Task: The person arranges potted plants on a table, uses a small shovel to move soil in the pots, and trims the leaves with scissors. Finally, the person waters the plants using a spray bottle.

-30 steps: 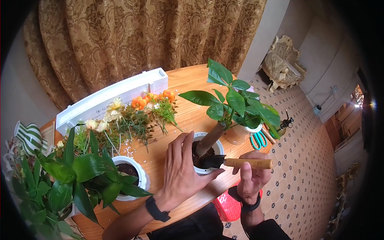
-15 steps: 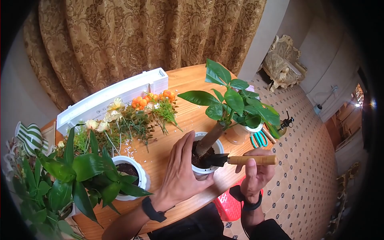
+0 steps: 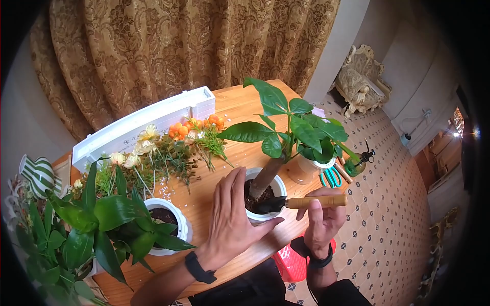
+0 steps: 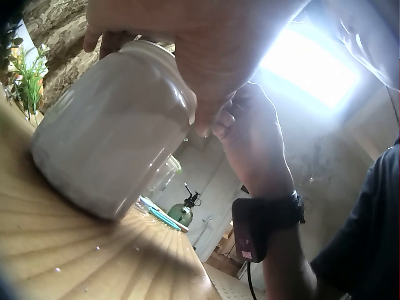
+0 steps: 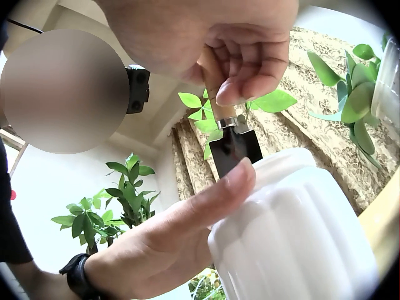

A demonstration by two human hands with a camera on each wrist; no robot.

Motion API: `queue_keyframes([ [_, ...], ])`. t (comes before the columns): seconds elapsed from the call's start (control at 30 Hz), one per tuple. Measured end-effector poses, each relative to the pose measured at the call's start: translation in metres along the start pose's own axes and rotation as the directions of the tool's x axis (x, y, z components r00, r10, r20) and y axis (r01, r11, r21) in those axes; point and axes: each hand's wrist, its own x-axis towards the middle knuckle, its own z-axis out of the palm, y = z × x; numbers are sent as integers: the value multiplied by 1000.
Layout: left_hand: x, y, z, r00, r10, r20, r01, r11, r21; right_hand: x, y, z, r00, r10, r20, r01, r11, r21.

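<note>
Plant [image 3: 266,178] (leaves [image 3: 305,130] especially) farther left

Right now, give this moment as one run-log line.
left hand: holds pot | right hand: grips trowel | blade: at soil | plant: in pot

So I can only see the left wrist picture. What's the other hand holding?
Observer: The right hand grips a wooden-handled trowel.
Operator: Ooh, where's the digging bit?
Observer: The black blade lies mostly inside the rim of the white pot, at the dark soil.
Operator: Is anything growing in there?
Observer: Yes, a leafy plant with a thick brown stem, leaning right in the head view.
</note>
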Motion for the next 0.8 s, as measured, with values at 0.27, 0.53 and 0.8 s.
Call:
queue_keyframes([
  [0.27,-1,-7,2,998,57,17,-55,989,-135,0,2,0,1000,-17,21,18,999,-47],
  [0.53,1,-5,1,998,57,13,-55,989,-138,-2,1,0,999,-16,42,16,1000,-13],
  [0.8,0,-3,3,999,34,-36,-37,995,-93,1,-4,0,1000,-22,15,21,1000,12],
])
